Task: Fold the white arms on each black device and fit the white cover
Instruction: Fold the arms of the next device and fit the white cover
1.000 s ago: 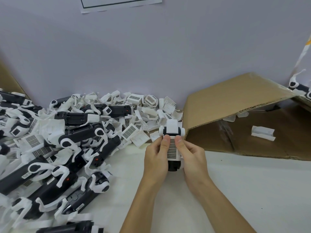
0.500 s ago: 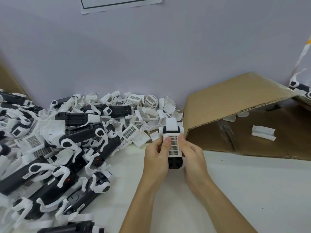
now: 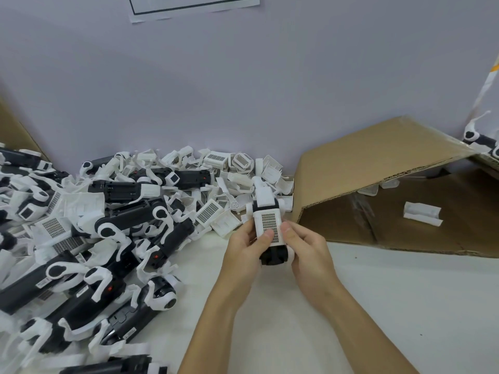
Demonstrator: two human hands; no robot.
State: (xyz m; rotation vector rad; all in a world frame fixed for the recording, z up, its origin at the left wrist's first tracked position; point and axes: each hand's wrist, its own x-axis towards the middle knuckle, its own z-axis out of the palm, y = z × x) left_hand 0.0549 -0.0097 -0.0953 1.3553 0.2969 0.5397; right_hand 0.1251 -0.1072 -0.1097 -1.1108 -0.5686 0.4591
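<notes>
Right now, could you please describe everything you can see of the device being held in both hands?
The black device is held above the white table, long axis pointing away. A white cover with a gridded panel, plastic by its look, hides most of its top; its black near end shows. The left hand and right hand grip its sides, thumbs on the cover.

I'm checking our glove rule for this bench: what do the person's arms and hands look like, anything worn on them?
Nothing worn shows. The left hand and right hand are bare: no gloves, and no rings visible on the fingers. Both forearms are bare as far as the frame's lower edge, with no sleeve, watch or wrist strap in view. Thumbnails look short and unpainted.
</notes>
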